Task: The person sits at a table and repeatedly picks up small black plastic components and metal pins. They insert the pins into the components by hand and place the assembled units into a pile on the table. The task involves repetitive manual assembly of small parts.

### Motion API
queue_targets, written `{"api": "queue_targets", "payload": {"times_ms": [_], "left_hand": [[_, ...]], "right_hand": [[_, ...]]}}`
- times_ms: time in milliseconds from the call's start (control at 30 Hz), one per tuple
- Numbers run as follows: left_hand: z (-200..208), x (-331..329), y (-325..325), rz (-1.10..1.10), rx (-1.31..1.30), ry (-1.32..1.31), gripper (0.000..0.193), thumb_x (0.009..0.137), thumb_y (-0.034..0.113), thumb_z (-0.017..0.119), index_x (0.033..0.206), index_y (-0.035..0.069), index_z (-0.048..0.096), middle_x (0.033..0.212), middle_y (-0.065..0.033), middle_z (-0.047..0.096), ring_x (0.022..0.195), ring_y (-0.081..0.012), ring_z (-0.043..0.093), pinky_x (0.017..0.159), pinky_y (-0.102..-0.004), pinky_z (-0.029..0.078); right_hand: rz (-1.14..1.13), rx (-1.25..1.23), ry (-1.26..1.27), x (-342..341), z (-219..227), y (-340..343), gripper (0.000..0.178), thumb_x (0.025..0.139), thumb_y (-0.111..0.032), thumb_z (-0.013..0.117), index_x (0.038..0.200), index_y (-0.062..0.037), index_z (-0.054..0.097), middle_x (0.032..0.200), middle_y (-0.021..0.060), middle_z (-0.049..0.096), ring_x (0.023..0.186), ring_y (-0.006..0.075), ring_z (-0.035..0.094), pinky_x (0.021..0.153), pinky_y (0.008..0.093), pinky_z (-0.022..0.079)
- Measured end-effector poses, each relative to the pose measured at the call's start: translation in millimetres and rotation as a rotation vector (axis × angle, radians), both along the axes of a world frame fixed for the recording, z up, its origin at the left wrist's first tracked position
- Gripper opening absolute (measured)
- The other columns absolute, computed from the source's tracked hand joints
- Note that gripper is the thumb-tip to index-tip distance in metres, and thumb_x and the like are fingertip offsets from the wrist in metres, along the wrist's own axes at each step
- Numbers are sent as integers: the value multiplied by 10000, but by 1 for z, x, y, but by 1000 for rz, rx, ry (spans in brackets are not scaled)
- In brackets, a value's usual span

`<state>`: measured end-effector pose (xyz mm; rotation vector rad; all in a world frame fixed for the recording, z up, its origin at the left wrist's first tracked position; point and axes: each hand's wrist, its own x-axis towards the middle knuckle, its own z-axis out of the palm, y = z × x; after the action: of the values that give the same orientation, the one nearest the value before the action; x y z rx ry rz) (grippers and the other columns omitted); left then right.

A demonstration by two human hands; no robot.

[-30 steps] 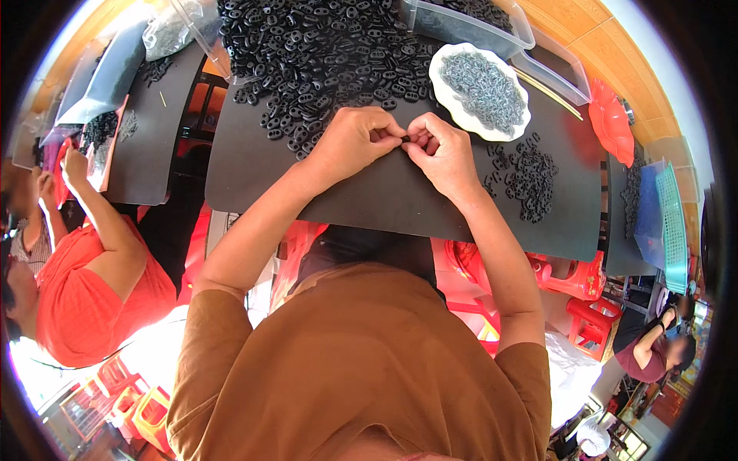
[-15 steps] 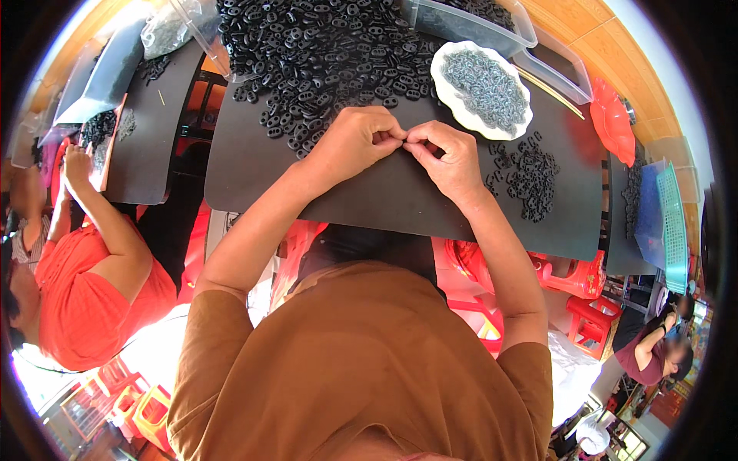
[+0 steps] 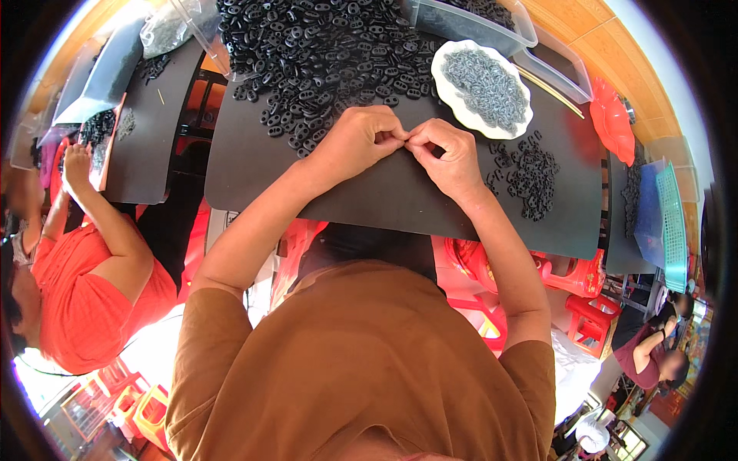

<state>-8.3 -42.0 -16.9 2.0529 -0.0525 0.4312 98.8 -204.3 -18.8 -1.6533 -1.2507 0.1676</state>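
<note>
My left hand [image 3: 361, 140] and my right hand [image 3: 446, 154] meet over the middle of the dark table [image 3: 369, 203], fingertips pinched together and touching. Whatever sits between the fingertips is too small and covered to name. Beyond my left hand spreads a big heap of small black oval pieces with two holes [image 3: 330, 61]. A scalloped white dish [image 3: 443, 100] full of small grey metallic pins [image 3: 484, 84] stands just past my right hand. To the right of that hand lies a smaller pile of black pieces [image 3: 536, 180].
Clear plastic bins [image 3: 469, 34] stand at the table's far edge, beside thin yellowish sticks [image 3: 552, 92] and a red scalloped dish [image 3: 613, 123]. A turquoise basket [image 3: 673, 227] is at far right. A co-worker in red [image 3: 100, 284] sits at another table on the left. Red stools [image 3: 592, 319] stand below.
My hands stay almost in place, fingertips still pressed together, with a very slight shift of the right hand. The co-worker at left has moved a little.
</note>
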Motion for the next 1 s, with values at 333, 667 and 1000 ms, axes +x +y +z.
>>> {"api": "queue_targets", "payload": {"times_ms": [333, 667, 1000], "left_hand": [[7, 1, 6, 62, -202, 134, 205, 876, 50, 631, 1072, -1, 666, 850, -58, 671, 735, -105, 631, 679, -253, 512], [-1, 3, 3, 115, 149, -108, 238, 847, -18, 613, 1072, 43, 660, 1106, -98, 602, 832, -181, 648, 684, -286, 526], [1, 7, 8, 278, 465, -156, 246, 811, 22, 644, 1057, 41, 656, 1081, -89, 594, 939, -284, 611, 794, -366, 509]], "right_hand": [[41, -129, 525, 18, 15, -12, 84, 833, -28, 681, 843, -37, 598, 747, 0, 625, 670, 56, 590, 601, 205, 467], [-112, -31, 400, 146, 75, -18, 86, 876, -108, 659, 915, -50, 611, 813, 26, 650, 748, 86, 602, 692, 220, 478], [-343, 129, 32, 199, 88, 12, 271, 821, -127, 704, 1061, -18, 640, 1008, 71, 674, 899, 117, 627, 771, 252, 484]]}}
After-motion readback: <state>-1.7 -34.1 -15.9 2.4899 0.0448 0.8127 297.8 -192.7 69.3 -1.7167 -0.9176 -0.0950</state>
